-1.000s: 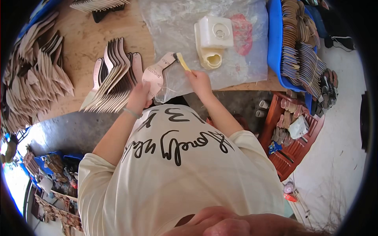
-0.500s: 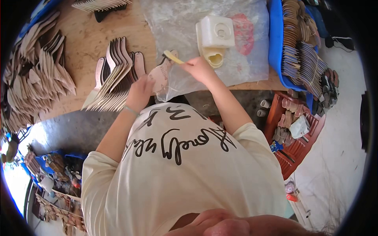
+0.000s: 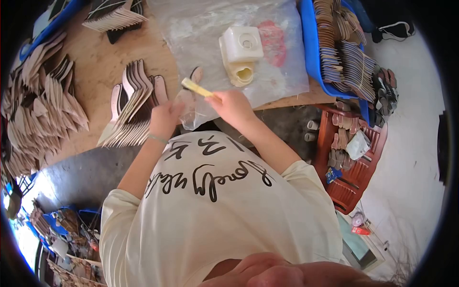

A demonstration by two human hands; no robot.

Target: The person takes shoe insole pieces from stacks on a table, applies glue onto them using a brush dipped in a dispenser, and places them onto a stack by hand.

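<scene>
My right hand point(image 3: 233, 106) is closed around the pale yellow handle of a brush point(image 3: 198, 89), whose bristle end points left. Below the brush, a pinkish shoe insole point(image 3: 190, 101) with a dark patch at its far end lies over the plastic sheet point(image 3: 201, 36). The fingers of my left hand point(image 3: 164, 118) are pinched at the insole's left edge, slightly blurred. Just beyond that hand stands a fanned stack of insoles point(image 3: 136, 93). A white plastic container point(image 3: 243, 45) with a cut yellowish opening sits on the sheet, past my right hand.
Many insoles point(image 3: 43, 112) are piled on the wooden table point(image 3: 105, 62) at left, with another bundle point(image 3: 114, 16) at the back. A blue crate point(image 3: 313, 48) full of insoles stands at the right edge. A reddish-brown rack point(image 3: 356, 184) holds shoe parts below it.
The view has shifted, so the table items sit a little lower and further left. The brush has moved along the insole toward my left hand, staying in my right hand.
</scene>
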